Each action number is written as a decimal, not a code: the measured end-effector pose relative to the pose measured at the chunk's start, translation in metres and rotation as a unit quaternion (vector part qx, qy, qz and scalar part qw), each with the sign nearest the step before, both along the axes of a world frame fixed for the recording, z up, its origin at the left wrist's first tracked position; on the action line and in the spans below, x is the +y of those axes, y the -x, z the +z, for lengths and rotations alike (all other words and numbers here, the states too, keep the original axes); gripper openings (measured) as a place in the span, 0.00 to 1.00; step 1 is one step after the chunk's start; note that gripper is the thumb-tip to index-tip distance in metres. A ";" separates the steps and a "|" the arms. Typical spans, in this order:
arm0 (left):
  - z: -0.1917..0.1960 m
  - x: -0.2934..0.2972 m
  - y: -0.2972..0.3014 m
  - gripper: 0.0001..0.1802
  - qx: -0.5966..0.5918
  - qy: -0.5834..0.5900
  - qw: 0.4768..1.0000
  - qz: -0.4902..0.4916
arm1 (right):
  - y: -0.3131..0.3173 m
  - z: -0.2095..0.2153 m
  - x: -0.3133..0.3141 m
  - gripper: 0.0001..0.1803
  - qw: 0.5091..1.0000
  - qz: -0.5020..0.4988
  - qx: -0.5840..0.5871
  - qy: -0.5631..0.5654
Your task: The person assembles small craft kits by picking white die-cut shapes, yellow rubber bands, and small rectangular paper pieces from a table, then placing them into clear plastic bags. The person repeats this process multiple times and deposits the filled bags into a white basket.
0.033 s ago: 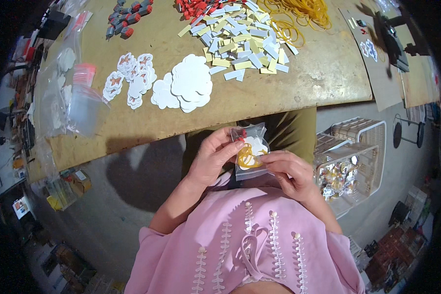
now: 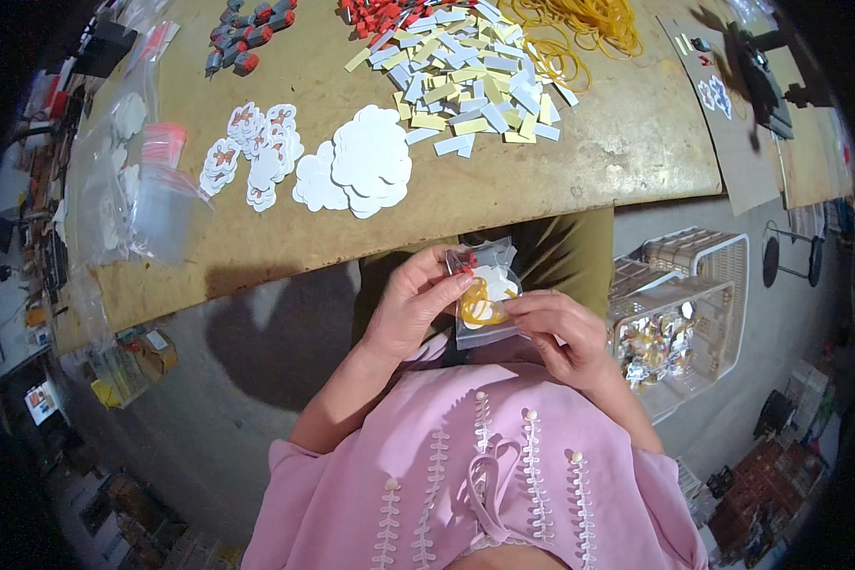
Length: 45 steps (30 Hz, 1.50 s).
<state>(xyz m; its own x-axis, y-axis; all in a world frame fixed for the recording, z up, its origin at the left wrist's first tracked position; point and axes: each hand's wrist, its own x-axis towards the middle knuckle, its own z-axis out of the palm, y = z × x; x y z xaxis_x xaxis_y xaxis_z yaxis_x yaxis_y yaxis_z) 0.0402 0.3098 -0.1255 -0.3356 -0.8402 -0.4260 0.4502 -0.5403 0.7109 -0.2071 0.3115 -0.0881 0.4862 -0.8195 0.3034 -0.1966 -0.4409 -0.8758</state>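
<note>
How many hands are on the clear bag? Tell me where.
2. The left hand pinches the clear bag at upper left; the right hand holds its right edge. No others show.

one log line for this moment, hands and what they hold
left hand: pinches top of small clear bag | right hand: grips bag's lower edge | bag: white card, yellow rubber bands inside | place: lap, below table edge

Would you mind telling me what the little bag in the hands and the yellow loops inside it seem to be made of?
The small bag looks like thin clear plastic film: glossy, crinkled, contents visible through it. The yellow loops inside look like rubber bands, matte and limp, matching the rubber-band pile on the table. Both hands, left and right, pinch the bag.
</note>
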 end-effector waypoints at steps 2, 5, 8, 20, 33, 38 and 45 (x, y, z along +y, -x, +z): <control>0.004 0.001 0.001 0.15 -0.046 0.006 0.999 0.025 | -0.002 -0.001 0.001 0.13 0.999 -0.048 0.014 -0.005; 0.011 0.003 0.004 0.15 -0.101 0.033 0.994 0.041 | -0.013 -0.003 0.007 0.16 0.937 -0.127 -0.178 -0.271; 0.013 0.007 0.005 0.14 -0.140 0.076 0.987 0.017 | -0.012 -0.004 0.003 0.18 0.835 -0.116 -0.238 -0.482; 0.030 0.013 -0.019 0.07 -0.378 0.202 0.903 0.006 | 0.021 -0.042 -0.006 0.05 0.838 -0.242 -0.126 -0.472; 0.016 -0.002 0.023 0.12 -0.081 0.052 0.989 -0.115 | 0.017 -0.018 0.010 0.09 0.824 -0.154 -0.219 -0.500; 0.015 0.001 0.021 0.10 -0.074 0.064 0.992 -0.086 | 0.005 0.000 0.010 0.12 0.812 -0.116 -0.247 -0.516; 0.016 0.008 0.015 0.11 -0.037 -0.014 0.999 -0.024 | 0.003 -0.003 0.010 0.11 0.790 -0.098 -0.271 -0.541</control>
